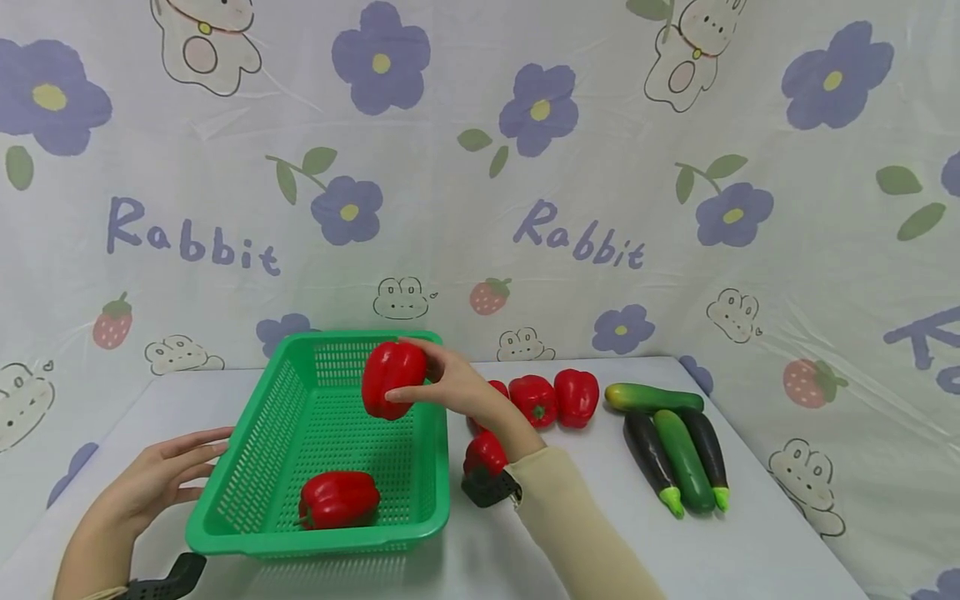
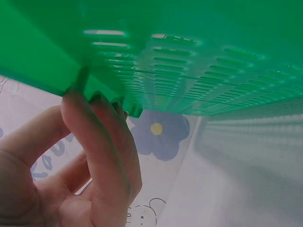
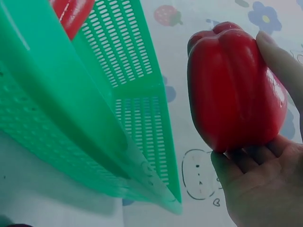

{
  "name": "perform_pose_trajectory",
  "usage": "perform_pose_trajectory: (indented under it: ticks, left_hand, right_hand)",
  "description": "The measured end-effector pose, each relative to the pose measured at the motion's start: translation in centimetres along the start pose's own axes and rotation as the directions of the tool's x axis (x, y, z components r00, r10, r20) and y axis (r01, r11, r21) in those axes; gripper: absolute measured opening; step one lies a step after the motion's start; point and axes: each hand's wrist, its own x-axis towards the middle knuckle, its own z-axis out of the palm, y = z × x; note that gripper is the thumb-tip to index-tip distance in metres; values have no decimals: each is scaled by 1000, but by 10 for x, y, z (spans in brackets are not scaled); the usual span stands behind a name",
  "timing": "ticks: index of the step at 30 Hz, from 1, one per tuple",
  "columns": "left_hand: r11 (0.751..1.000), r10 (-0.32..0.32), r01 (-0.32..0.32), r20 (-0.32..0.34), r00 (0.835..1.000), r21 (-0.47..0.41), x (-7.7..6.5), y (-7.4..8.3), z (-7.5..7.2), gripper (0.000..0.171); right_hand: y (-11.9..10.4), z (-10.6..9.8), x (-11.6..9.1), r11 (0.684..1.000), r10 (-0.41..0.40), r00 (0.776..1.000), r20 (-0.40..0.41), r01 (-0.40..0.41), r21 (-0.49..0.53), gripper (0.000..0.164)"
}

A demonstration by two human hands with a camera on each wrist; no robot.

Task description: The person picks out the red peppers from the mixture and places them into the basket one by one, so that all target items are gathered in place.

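Note:
A red bell pepper (image 1: 393,379) is in my right hand (image 1: 453,382), gripped between thumb and fingers above the back right part of the green basket (image 1: 315,546). The right wrist view has this pepper (image 3: 234,90) upright, the hand (image 3: 270,184) spanning it from top to bottom. Inside the basket another red bell pepper (image 1: 341,500) lies on its side near the front. At the basket's left side, my left hand (image 1: 153,479) has relaxed fingers against the rim. Up close in the left wrist view, its fingertips (image 2: 75,101) meet the rim's lower edge.
Several red bell peppers (image 1: 532,400) sit on the white table (image 1: 592,500) right of the basket, one partly behind my right wrist. Further right lie two eggplants (image 1: 651,454) and two green zucchini-like vegetables (image 1: 682,462). A patterned cloth (image 1: 450,167) hangs behind the table.

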Motion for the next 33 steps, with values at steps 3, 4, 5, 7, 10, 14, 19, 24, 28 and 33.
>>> perform_pose_trajectory:
  ticks: [3, 4, 5, 7, 10, 14, 19, 24, 28, 33]
  left_hand:
    - [1000, 1, -1, 1, 1000, 7, 0, 0, -1, 26]
    - [1000, -3, 3, -2, 1000, 8, 0, 0, -1, 25]
    - [1000, -2, 2, 0, 1000, 11, 0, -1, -1, 25]
    - [1000, -6, 6, -2, 1000, 11, 0, -1, -1, 25]
    - [1000, -13, 13, -8, 1000, 11, 0, -1, -1, 24]
    - [1000, -6, 6, -4, 1000, 12, 0, -1, -1, 25]
    - [1000, -1, 1, 3, 1000, 21, 0, -1, -1, 26]
    - [1000, 4, -5, 6, 1000, 23, 0, 0, -1, 27]
    - [1000, -4, 4, -4, 1000, 30, 0, -1, 0, 26]
    - [1000, -13, 14, -12, 1000, 21, 1, -1, 0, 25]
  right_hand:
    - [0, 4, 2, 1000, 7, 1000, 12, -7, -1, 77]
    - [1, 5, 3, 1000, 10, 1000, 14, -10, -4, 76]
    - [0, 7, 4, 1000, 14, 1000, 17, -14, -6, 76]
    - [0, 10, 6, 1000, 20, 1000, 18, -19, -13, 77]
    - [-2, 15, 8, 1000, 16, 1000, 24, -16, -22, 77]
    - [-4, 22, 10, 999, 34, 999, 23, -33, -20, 75]
    - [-6, 29, 12, 995, 88, 996, 12, -87, -45, 75]
    - [-7, 37, 15, 990, 117, 993, 15, -115, -80, 75]
    - [-8, 42, 16, 989, 122, 992, 24, -120, -91, 74]
    - [-8, 49, 20, 981, 157, 987, 8, -155, -118, 74]
